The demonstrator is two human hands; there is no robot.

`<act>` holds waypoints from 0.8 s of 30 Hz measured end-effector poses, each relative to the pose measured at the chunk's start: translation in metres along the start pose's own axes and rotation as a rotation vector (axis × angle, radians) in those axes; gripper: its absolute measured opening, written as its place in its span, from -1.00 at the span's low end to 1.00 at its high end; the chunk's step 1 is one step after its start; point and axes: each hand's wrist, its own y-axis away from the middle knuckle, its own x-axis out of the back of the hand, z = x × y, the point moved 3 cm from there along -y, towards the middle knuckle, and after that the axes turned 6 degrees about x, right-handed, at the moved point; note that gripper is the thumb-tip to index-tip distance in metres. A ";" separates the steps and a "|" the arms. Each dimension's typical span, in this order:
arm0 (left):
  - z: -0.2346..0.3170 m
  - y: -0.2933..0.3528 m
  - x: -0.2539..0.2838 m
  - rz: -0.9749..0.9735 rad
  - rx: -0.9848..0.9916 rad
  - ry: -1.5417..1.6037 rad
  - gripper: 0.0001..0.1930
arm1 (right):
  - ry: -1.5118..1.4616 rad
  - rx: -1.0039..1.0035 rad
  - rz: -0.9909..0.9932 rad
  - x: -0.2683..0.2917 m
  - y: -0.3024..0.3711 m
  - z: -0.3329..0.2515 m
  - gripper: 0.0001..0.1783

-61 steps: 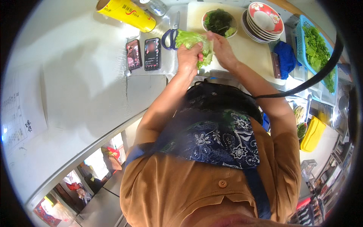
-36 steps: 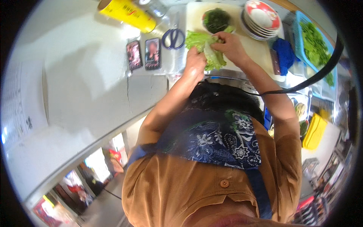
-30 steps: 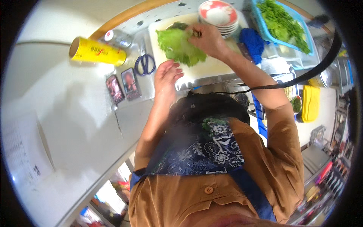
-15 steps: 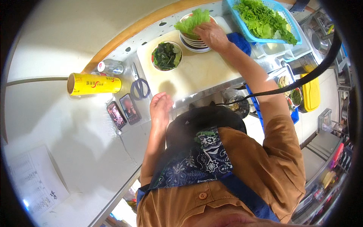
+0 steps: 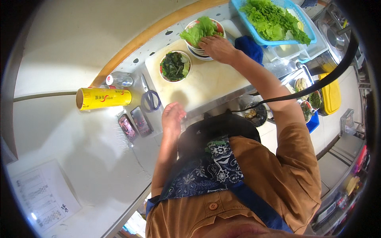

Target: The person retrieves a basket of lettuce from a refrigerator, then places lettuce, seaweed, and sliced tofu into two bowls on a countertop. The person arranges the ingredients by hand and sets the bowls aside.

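Note:
My right hand (image 5: pixel 218 48) reaches over a stack of bowls (image 5: pixel 203 54). Its fingers close on the near edge of some green lettuce (image 5: pixel 203 31) lying in the top bowl. Part of the lettuce hangs past the bowl's left rim. Just left of the stack, a separate bowl of dark leafy greens (image 5: pixel 174 66) rests on the pale cutting board (image 5: pixel 206 83). My left hand (image 5: pixel 173 118) hovers near the board's front edge, fingers loosely curled and holding nothing.
A blue basket of lettuce (image 5: pixel 258 36) stands at the back right beside a dark blue cloth (image 5: pixel 250 49). Left of the board lie scissors (image 5: pixel 151 100), two phones (image 5: pixel 127 127) and a yellow roll box (image 5: pixel 105 98). Filled bowls (image 5: pixel 306 109) sit lower right, near a yellow lid (image 5: pixel 330 97).
My right hand has come slightly nearer and left, and the lettuce now sits lower in the top bowl. My left hand stays beside the board, empty. The view has shifted a little.

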 end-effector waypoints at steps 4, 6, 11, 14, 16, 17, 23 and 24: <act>-0.001 0.005 0.000 -0.007 -0.008 0.019 -0.85 | 0.003 -0.002 -0.067 -0.009 -0.005 0.002 -0.70; -0.002 0.007 0.001 0.002 -0.013 0.012 -0.85 | 0.019 0.000 -0.100 -0.012 -0.007 0.002 -0.71; -0.003 0.012 0.005 0.014 -0.019 0.015 -0.86 | 0.037 0.034 -0.112 -0.012 -0.008 0.002 -0.74; -0.005 0.016 0.008 0.019 -0.012 0.028 -0.86 | -0.004 0.010 -0.138 -0.009 -0.005 0.003 -0.75; -0.005 0.019 0.010 0.015 -0.015 0.039 -0.87 | -0.006 0.023 -0.110 -0.006 -0.003 0.003 -0.76; -0.005 0.020 0.011 0.022 -0.015 0.033 -0.87 | 0.007 0.048 -0.068 -0.004 -0.001 0.002 -0.78; -0.004 0.021 0.009 0.028 0.003 -0.001 -0.86 | 0.122 0.148 0.145 0.006 0.006 0.000 -0.84; -0.002 0.021 0.007 0.020 0.005 -0.012 -0.85 | 0.136 0.137 0.149 0.009 0.008 -0.002 -0.85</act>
